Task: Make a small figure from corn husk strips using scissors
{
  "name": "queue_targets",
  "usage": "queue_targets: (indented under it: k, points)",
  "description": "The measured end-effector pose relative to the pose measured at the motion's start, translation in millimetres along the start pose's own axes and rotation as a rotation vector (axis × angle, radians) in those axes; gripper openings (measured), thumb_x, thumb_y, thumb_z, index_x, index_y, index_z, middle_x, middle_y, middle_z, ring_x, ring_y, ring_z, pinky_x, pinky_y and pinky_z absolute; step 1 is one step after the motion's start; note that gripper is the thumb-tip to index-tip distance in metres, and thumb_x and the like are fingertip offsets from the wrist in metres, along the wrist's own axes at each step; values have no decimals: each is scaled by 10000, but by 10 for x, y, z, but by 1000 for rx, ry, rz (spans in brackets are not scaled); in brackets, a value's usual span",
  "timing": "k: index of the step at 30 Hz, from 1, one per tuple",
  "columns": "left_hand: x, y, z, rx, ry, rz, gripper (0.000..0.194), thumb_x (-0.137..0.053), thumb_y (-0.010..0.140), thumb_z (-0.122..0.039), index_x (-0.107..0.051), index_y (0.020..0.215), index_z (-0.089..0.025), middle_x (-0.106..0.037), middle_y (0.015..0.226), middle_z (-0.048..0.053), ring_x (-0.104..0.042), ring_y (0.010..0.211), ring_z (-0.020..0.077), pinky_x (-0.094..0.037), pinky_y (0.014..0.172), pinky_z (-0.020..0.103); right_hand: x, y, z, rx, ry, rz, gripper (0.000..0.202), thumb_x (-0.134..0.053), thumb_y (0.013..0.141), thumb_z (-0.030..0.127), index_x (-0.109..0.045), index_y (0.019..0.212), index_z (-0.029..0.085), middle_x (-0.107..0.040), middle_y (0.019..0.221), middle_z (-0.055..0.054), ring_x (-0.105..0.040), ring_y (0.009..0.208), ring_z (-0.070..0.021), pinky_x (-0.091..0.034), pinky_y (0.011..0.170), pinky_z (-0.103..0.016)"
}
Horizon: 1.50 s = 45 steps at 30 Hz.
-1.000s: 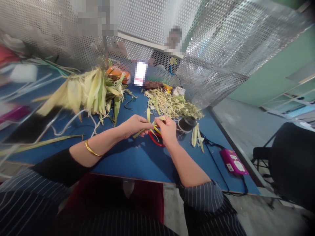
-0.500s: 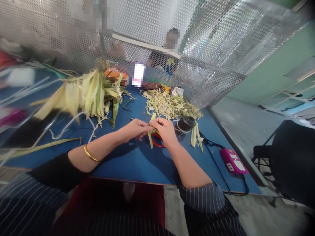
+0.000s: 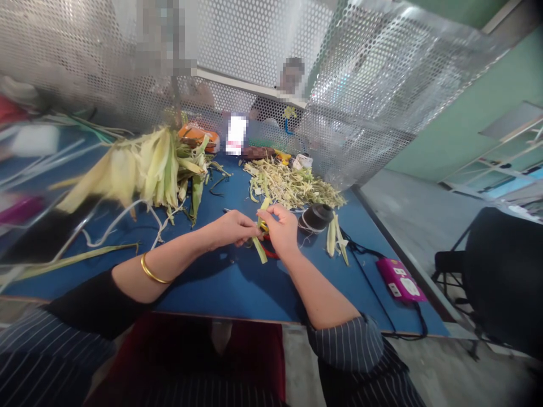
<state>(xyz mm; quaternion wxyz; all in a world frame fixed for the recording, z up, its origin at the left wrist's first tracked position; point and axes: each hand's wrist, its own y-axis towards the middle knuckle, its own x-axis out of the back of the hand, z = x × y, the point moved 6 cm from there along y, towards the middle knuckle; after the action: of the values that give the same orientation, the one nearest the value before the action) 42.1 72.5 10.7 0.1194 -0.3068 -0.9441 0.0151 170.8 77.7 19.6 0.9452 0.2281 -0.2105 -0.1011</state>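
Note:
A narrow pale-green strip of corn husk (image 3: 260, 251) runs between my hands, over the middle of the blue table. My left hand (image 3: 236, 227) is closed in a pinch on it, thumb against fingers. Close by on the right, my right hand (image 3: 281, 227) pinches the same strip higher up, near its upper end (image 3: 265, 204). The strip's lower end hangs free below my fingertips. Under the hands lie scissors with red and yellow handles (image 3: 271, 252), mostly hidden. A black spool of thread (image 3: 316, 218) stands just right of my right hand.
A heap of husk scraps (image 3: 292, 183) lies behind my hands. A big bundle of corn husks (image 3: 156, 164) is at left, beside a white cord. A magenta box (image 3: 400, 280) with black cables sits at the right edge. A perforated screen (image 3: 254, 34) stands behind.
My hands have drawn slightly apart, with the left hand a little lower. The strip's lower end now slants to the right instead of hanging nearly straight. The view has shifted slightly.

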Motion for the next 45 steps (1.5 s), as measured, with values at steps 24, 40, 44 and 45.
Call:
queue_targets:
  k: [24,40,44,45]
  points:
    - [45,8,62,40,-24,-173,343,-603,726,-383,-556,487,-142,-487,410,-19,-413,384,64,-315,418,195,-160,-54,-232,-391,467,44,183,-655,678,325,-581,592,181,-463,504,58,-387,488,-86,-313,497,-239]
    - [337,44,15,-74,-523,-397,160,-695,680,-224,-730,791,-114,-715,825,85,-627,727,126,-481,711,235,-122,-151,254,56,-213,196,271,-514,842,437,-617,737,209,-631,733,-13,-545,694,-153,-390,676,-267]
    - [255,63,48,-61,-490,-340,177,-673,697,-228,-734,801,-99,-711,791,92,-602,655,117,-475,681,246,-253,-175,124,2,-191,236,278,-478,861,386,-588,681,205,-604,660,8,-516,633,-137,-361,623,-252]
    - [250,69,65,-58,-495,-341,180,-675,691,-232,-733,794,-96,-709,780,92,-598,646,118,-474,671,250,-263,-178,119,4,-171,246,275,-466,866,362,-579,672,204,-596,655,11,-512,632,-134,-357,622,-250]
